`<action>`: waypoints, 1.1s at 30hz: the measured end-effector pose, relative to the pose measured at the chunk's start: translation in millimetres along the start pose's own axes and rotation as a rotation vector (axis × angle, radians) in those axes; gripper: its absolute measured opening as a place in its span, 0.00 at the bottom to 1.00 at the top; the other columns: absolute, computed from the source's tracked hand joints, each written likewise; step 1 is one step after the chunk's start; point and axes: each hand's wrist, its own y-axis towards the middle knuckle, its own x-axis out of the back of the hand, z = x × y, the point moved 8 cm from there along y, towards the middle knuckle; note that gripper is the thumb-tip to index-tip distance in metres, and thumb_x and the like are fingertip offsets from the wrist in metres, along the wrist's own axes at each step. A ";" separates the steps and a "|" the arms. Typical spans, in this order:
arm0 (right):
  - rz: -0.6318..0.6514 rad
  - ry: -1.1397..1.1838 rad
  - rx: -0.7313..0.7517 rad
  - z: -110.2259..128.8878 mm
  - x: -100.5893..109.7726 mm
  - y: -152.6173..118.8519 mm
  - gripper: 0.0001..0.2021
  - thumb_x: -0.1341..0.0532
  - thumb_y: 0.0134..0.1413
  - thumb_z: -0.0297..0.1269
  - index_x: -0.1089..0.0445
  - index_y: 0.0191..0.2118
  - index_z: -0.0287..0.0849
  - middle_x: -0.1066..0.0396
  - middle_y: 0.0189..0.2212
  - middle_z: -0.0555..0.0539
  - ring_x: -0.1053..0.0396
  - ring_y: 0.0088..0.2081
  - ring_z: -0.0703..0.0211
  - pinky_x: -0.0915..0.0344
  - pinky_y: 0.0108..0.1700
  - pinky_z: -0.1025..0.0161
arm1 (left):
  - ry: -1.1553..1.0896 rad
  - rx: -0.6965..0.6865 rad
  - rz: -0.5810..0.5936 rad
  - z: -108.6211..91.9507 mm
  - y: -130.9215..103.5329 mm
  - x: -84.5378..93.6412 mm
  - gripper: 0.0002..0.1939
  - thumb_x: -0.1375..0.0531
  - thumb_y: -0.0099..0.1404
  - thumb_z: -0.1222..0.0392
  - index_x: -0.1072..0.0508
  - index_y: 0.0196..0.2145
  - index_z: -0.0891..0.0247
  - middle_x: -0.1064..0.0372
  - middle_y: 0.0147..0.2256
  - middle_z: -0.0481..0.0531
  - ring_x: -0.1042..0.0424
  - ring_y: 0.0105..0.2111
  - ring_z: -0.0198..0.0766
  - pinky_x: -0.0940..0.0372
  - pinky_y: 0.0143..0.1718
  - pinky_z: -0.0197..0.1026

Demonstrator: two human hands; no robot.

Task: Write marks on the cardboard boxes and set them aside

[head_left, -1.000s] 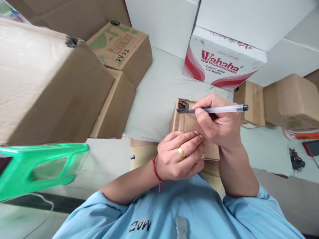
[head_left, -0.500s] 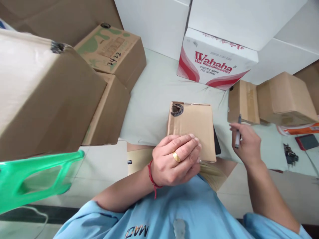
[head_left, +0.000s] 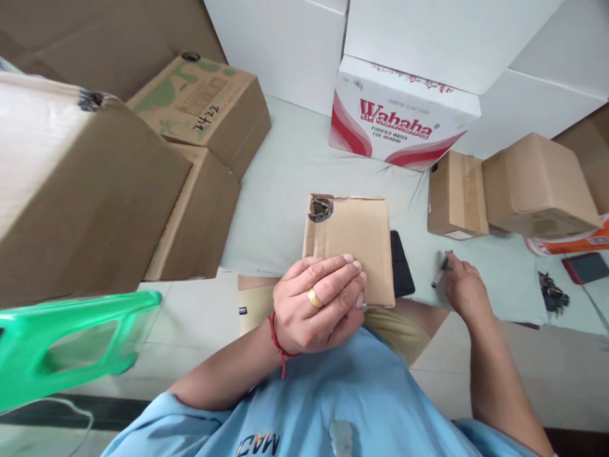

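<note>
In front of me on the cloth-covered table is a small cardboard box (head_left: 352, 228), with a torn hole ringed in black at its far left corner. My left hand (head_left: 321, 304), with a gold ring and a red string bracelet, is closed on the box's near edge, fingers together across the top; its thumb is hidden. To the right, low over the cloth, my right hand (head_left: 466, 285) pinches a marker pen (head_left: 440, 270) between its fingers. A black flat object (head_left: 402, 263) lies beside the box, partly covered by it.
Large cartons (head_left: 95, 190) stand at the left, above a green plastic stool (head_left: 80, 349). A Wahaha water box (head_left: 404, 117) is at the back. Two brown boxes (head_left: 537, 184) sit at the right, near keys (head_left: 552, 295) and a red-edged dark device (head_left: 585, 268).
My right hand has lowered toward the cloth, and the marker pen now points a different way. My left hand stays on the box. The view has shifted slightly right, showing more of the black object.
</note>
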 end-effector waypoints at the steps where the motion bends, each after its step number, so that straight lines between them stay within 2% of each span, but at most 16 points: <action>1: -0.043 0.031 -0.028 6.5 5.0 -1.6 0.29 0.46 0.67 0.31 0.35 0.71 0.31 0.24 0.47 0.32 0.30 0.47 0.40 0.30 0.54 0.45 | 0.003 0.002 0.000 0.0 -0.5 -0.3 0.12 0.36 0.67 0.68 0.19 0.47 0.65 0.13 0.40 0.55 0.13 0.44 0.43 0.22 0.45 0.42; 4: -0.096 0.151 -0.079 43.0 15.8 -13.7 0.29 0.45 0.73 0.43 0.36 0.71 0.34 0.24 0.50 0.32 0.30 0.48 0.39 0.32 0.57 0.43 | 0.007 0.012 0.000 0.5 -2.2 -1.7 0.12 0.37 0.67 0.68 0.19 0.48 0.63 0.13 0.41 0.53 0.13 0.44 0.44 0.22 0.45 0.43; 7: 0.032 0.167 -0.090 96.3 8.8 -26.1 0.35 0.43 0.72 0.55 0.38 0.72 0.32 0.25 0.56 0.29 0.32 0.56 0.33 0.32 0.58 0.42 | 0.010 0.006 -0.010 0.9 -3.6 -2.6 0.12 0.36 0.66 0.68 0.19 0.47 0.64 0.13 0.40 0.54 0.13 0.44 0.43 0.22 0.45 0.42; 10: 0.110 0.101 -0.147 135.1 1.1 -28.1 0.41 0.38 0.68 0.55 0.41 0.73 0.25 0.30 0.60 0.22 0.34 0.58 0.29 0.33 0.58 0.40 | 0.009 -0.011 -0.016 0.9 -4.3 -2.7 0.12 0.36 0.66 0.68 0.19 0.47 0.66 0.13 0.40 0.55 0.13 0.44 0.44 0.23 0.46 0.43; 12: 0.120 0.079 -0.210 145.0 -0.7 -22.7 0.41 0.36 0.67 0.54 0.39 0.72 0.24 0.32 0.59 0.20 0.34 0.57 0.28 0.33 0.59 0.39 | 0.006 -0.014 -0.012 0.4 -3.6 -2.5 0.12 0.36 0.67 0.68 0.19 0.47 0.66 0.13 0.40 0.55 0.13 0.44 0.44 0.24 0.45 0.43; 17: 0.171 0.123 -0.300 141.2 -2.0 -8.8 0.37 0.34 0.63 0.53 0.33 0.66 0.25 0.31 0.55 0.23 0.33 0.56 0.27 0.35 0.62 0.39 | -0.072 0.052 -0.014 -2.2 0.2 -1.6 0.13 0.36 0.66 0.69 0.20 0.47 0.65 0.14 0.41 0.56 0.14 0.46 0.44 0.24 0.48 0.44; 20: 0.185 0.147 -0.328 136.3 0.3 -10.1 0.38 0.33 0.61 0.52 0.34 0.66 0.24 0.32 0.55 0.24 0.31 0.57 0.27 0.35 0.63 0.40 | -0.125 0.109 -0.033 -2.6 -1.3 -1.1 0.14 0.37 0.66 0.68 0.21 0.49 0.64 0.16 0.44 0.57 0.17 0.51 0.46 0.24 0.53 0.47; 23: 0.181 0.213 -0.383 129.0 2.2 -16.6 0.42 0.32 0.58 0.53 0.38 0.69 0.27 0.35 0.58 0.25 0.27 0.54 0.31 0.31 0.59 0.42 | -0.140 0.140 -0.054 0.1 -10.6 3.2 0.15 0.38 0.68 0.62 0.21 0.51 0.64 0.18 0.47 0.60 0.23 0.61 0.54 0.29 0.64 0.58; 26: 0.172 0.315 -0.430 116.0 3.3 -22.0 0.44 0.33 0.54 0.57 0.37 0.68 0.30 0.37 0.61 0.26 0.25 0.51 0.33 0.29 0.57 0.40 | -0.139 0.150 -0.067 6.0 -27.8 11.5 0.18 0.40 0.70 0.56 0.22 0.55 0.64 0.22 0.50 0.62 0.28 0.64 0.59 0.34 0.68 0.66; 29: 0.001 0.459 -0.446 96.7 23.4 -23.4 0.43 0.32 0.47 0.62 0.32 0.61 0.33 0.34 0.58 0.28 0.28 0.57 0.30 0.30 0.61 0.38 | -0.149 0.155 -0.075 13.1 -47.7 19.9 0.24 0.40 0.71 0.54 0.25 0.61 0.62 0.26 0.55 0.64 0.30 0.65 0.60 0.34 0.68 0.68; 31: -0.174 0.544 -0.434 86.7 51.3 -26.6 0.41 0.30 0.44 0.64 0.31 0.56 0.38 0.33 0.56 0.32 0.29 0.59 0.32 0.31 0.62 0.38 | -0.171 0.173 -0.070 17.8 -58.8 22.4 0.27 0.38 0.70 0.54 0.28 0.65 0.60 0.28 0.59 0.64 0.31 0.67 0.61 0.33 0.68 0.69; 33: -0.309 0.601 -0.362 90.8 87.2 -32.5 0.39 0.29 0.46 0.64 0.32 0.57 0.41 0.32 0.55 0.35 0.28 0.56 0.37 0.29 0.60 0.38 | -0.187 0.188 -0.056 20.3 -66.6 21.1 0.32 0.36 0.69 0.56 0.32 0.68 0.57 0.31 0.62 0.64 0.32 0.68 0.62 0.32 0.67 0.70</action>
